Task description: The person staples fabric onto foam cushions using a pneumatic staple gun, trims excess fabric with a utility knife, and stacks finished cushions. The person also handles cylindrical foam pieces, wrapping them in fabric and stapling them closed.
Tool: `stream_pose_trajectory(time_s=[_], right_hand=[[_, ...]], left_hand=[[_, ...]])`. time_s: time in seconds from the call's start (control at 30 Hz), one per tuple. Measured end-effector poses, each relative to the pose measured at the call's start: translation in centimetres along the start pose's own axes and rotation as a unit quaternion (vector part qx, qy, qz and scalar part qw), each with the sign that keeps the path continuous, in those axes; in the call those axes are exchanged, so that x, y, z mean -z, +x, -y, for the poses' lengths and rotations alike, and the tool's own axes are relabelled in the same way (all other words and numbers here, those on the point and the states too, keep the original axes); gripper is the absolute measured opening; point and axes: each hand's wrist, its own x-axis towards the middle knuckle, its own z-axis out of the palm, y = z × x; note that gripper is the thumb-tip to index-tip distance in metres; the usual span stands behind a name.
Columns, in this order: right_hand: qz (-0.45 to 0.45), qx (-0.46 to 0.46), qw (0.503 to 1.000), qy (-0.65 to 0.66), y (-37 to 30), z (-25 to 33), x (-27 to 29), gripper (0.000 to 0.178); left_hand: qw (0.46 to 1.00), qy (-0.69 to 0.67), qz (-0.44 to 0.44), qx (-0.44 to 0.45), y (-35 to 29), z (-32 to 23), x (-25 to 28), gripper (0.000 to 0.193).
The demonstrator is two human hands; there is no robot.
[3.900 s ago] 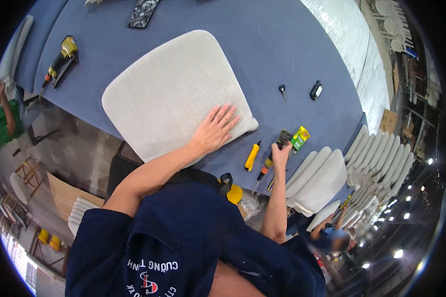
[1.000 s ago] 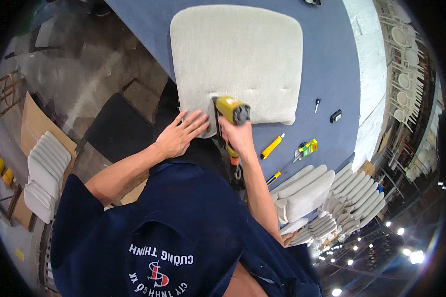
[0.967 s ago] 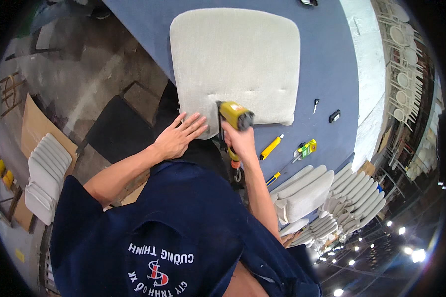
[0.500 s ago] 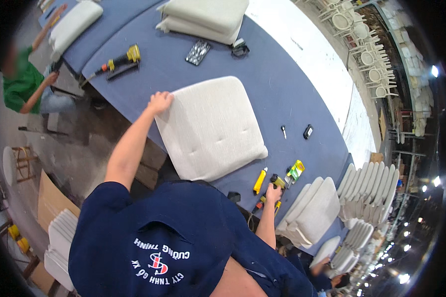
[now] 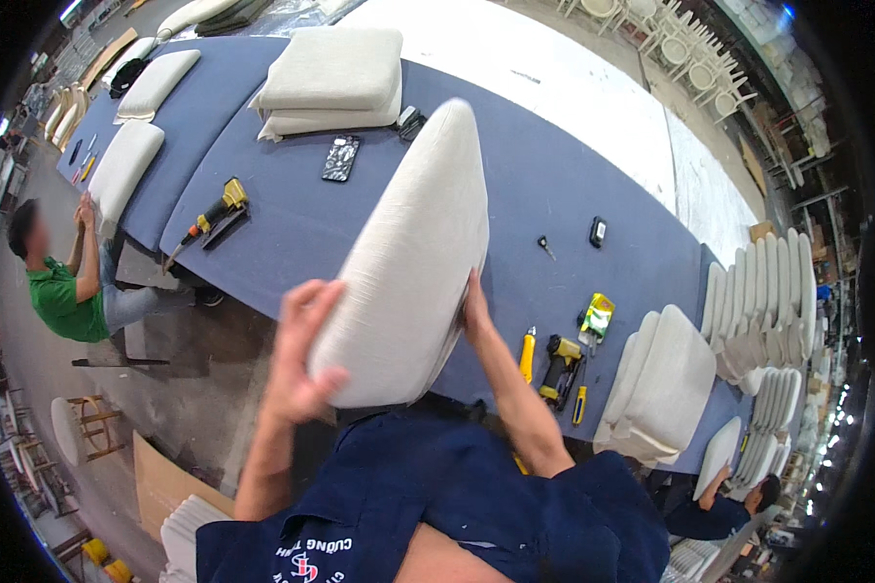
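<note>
A: Where is the seat cushion (image 5: pixel 408 262), and how is it held?

B: Raised on edge above the near side of the blue worktop (image 5: pixel 554 165), tilted, its fabric face turned to the person's left. The left hand (image 5: pixel 301 355) cups the lower left edge, its grip closed round the rim; the right hand (image 5: pixel 474 309) presses the hidden back face, fingers spread. Opposed holds of this kind keep a broad, light pad steady.

A: What lies around it?

B: To the right, near the worktop's edge, a yellow-handled tool (image 5: pixel 527 352), a yellow-and-black power stapler (image 5: pixel 560 361) and a small yellow-green packet (image 5: pixel 596 316), within the right hand's reach. Farther off: a second stapler (image 5: pixel 219 212), a phone (image 5: pixel 341 157) and stacked cushions (image 5: pixel 331 83). A person in green (image 5: pixel 63 291) stands at far left.
</note>
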Motion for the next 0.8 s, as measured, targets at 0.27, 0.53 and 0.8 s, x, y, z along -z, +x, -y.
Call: stream_pose_trajectory(time_s=[0.27, 0.53, 0.8], right_hand=[[0.263, 0.274, 0.92, 0.098, -7.7, 10.7, -0.2, 0.067], [0.242, 0.307, 0.919, 0.045, -11.4, 5.8, 1.7, 0.069], [0.218, 0.345, 0.912, -0.045, -12.8, 2.6, 3.7, 0.069]], left_hand=[[0.997, -0.018, 0.065, -0.035, 0.9, 5.0, -15.9, 0.06], [0.98, 0.131, 0.03, -0.145, 10.7, 9.3, -13.5, 0.051], [0.97, 0.195, 0.006, -0.146, 26.7, 14.6, -8.9, 0.046]])
